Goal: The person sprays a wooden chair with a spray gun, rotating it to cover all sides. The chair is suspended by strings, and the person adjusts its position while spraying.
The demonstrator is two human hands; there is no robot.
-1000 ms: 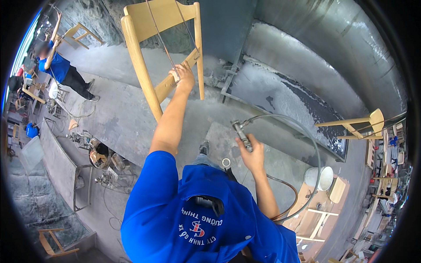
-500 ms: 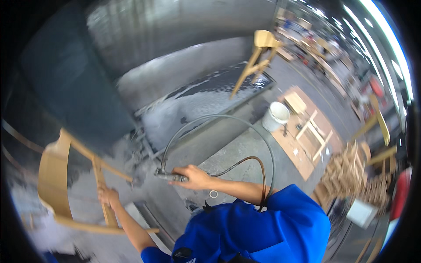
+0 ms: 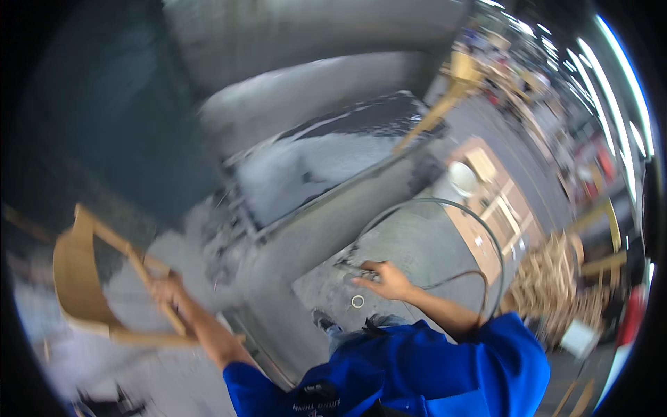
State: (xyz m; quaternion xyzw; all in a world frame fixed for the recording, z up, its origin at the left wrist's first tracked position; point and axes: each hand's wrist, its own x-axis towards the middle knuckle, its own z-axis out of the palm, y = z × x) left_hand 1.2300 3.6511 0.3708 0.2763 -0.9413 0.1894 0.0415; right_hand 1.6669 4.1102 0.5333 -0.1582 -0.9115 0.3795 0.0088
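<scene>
Both hands busy: my left hand (image 3: 165,290) is clamped on a rail of the wooden chair frame (image 3: 94,283), which hangs tilted at the far left over the grey floor (image 3: 417,243). My right hand (image 3: 386,279) is wrapped around a spray gun (image 3: 356,267), fingers closed on it, a hose (image 3: 455,206) looping off to the right. Heavy blur, finer detail unreadable.

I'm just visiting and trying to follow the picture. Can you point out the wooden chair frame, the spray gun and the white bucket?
wooden chair frame (image 3: 76,278), head view, on its curved back panel.
spray gun (image 3: 351,266), head view, on the dark body ahead of the fingers.
white bucket (image 3: 462,178), head view, on its pale top.
</scene>
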